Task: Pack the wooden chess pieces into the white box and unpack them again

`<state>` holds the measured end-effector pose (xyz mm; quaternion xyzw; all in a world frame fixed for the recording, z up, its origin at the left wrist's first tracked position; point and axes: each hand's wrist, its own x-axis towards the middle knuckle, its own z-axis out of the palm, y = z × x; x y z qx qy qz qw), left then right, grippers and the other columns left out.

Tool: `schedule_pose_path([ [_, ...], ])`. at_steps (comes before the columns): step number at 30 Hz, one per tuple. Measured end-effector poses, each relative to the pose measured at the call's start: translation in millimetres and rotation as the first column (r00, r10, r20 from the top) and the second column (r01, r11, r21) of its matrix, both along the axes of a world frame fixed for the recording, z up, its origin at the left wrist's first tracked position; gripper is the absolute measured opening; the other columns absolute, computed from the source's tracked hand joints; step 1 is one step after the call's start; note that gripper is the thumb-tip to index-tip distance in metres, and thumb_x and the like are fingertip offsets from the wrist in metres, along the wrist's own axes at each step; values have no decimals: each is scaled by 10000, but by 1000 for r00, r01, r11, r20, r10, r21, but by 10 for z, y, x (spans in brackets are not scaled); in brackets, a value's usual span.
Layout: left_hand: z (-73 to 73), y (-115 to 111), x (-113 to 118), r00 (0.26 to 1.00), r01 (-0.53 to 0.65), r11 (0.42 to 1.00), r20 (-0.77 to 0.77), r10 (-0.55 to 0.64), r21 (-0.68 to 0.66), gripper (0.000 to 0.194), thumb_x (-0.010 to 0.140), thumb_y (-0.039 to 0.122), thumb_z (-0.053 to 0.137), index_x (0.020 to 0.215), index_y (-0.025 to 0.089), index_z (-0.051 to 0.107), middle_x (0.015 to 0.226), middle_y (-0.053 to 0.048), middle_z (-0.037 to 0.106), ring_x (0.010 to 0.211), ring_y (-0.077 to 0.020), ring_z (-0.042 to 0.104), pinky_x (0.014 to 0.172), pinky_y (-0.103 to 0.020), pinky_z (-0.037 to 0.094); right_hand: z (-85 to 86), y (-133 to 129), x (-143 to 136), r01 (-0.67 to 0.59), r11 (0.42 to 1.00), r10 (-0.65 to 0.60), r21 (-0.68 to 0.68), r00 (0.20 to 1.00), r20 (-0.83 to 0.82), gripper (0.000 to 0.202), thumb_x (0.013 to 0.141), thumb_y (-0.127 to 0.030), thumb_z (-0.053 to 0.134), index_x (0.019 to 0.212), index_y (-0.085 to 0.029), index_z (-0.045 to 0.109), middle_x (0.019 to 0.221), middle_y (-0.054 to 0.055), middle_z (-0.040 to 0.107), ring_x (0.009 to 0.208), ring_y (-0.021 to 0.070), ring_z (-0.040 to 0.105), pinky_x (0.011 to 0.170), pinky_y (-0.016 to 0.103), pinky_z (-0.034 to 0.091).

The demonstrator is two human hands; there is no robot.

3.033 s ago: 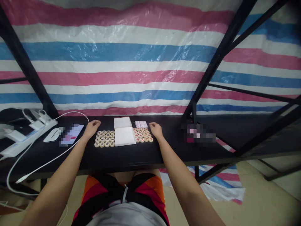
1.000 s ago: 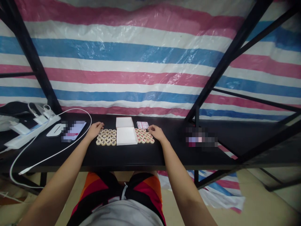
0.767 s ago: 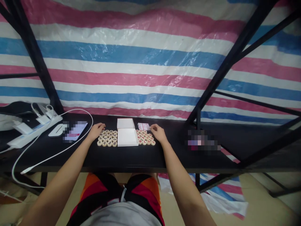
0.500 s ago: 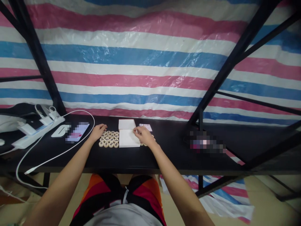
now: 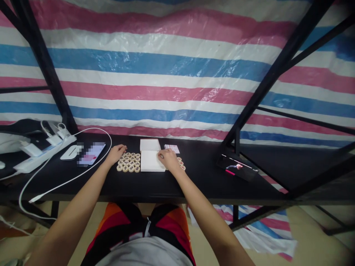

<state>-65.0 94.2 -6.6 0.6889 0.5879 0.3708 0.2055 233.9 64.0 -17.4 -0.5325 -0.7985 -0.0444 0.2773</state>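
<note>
A block of round Chinese chess pieces [image 5: 129, 162] lies in rows on the black table, left of a white open box [image 5: 151, 162]. My left hand [image 5: 116, 154] rests at the far left corner of these pieces, fingers loosely bent and apart, with no piece seen in it. Over the box's right side, my right hand [image 5: 168, 159] pinches what looks like a Chinese chess piece [image 5: 161, 156], mostly covered by the fingers. More pieces [image 5: 181, 164] with red marks show just right of that hand, which hides part of their group. The box's raised lid [image 5: 150, 144] stands behind it.
A pink-and-white paper [image 5: 172, 148] lies behind my right hand. Farther right, a phone [image 5: 237, 167] leans by the black frame. On the left are another phone [image 5: 92, 154], a white case [image 5: 71, 152], a power strip [image 5: 41, 157] and a looping white cable [image 5: 69, 183].
My right hand has shifted and turned slightly over the box's right edge, uncovering more of the red-marked pieces. My left hand has stayed in place.
</note>
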Motion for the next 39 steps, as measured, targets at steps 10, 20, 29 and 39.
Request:
schedule_pose_path([
  [10,-10,5,6,1000,6,1000,0,-6,8,471,776,548,394,826,164,663,740,-43,674,683,-184,584,622,-267,412,22,-37,56,-131,990,130,44,991,13,236,868,-268,484,851,-200,710,963,76,614,914,206,495,890,352,372],
  [20,-27,16,-2,1000,2,1000,9,-2,6,444,782,532,406,807,171,662,734,-41,672,661,-181,579,591,-265,404,57,-35,113,-129,989,135,67,986,-93,269,881,-303,461,840,-216,712,986,66,612,952,196,502,895,335,374],
  [29,-52,34,-18,1000,5,1000,21,-5,14,429,794,516,416,813,167,665,740,-49,679,683,-189,594,601,-268,410,-46,82,705,150,972,-188,-180,958,-215,251,813,-222,475,875,-207,717,939,71,643,888,187,565,860,279,391],
  [39,-46,40,-31,1000,12,1000,-6,-12,2,437,801,521,408,817,162,655,749,-41,684,668,-181,585,593,-260,402,60,-27,662,316,885,-388,-342,906,-168,270,803,-394,515,927,-240,699,967,53,665,880,184,599,734,239,409],
])
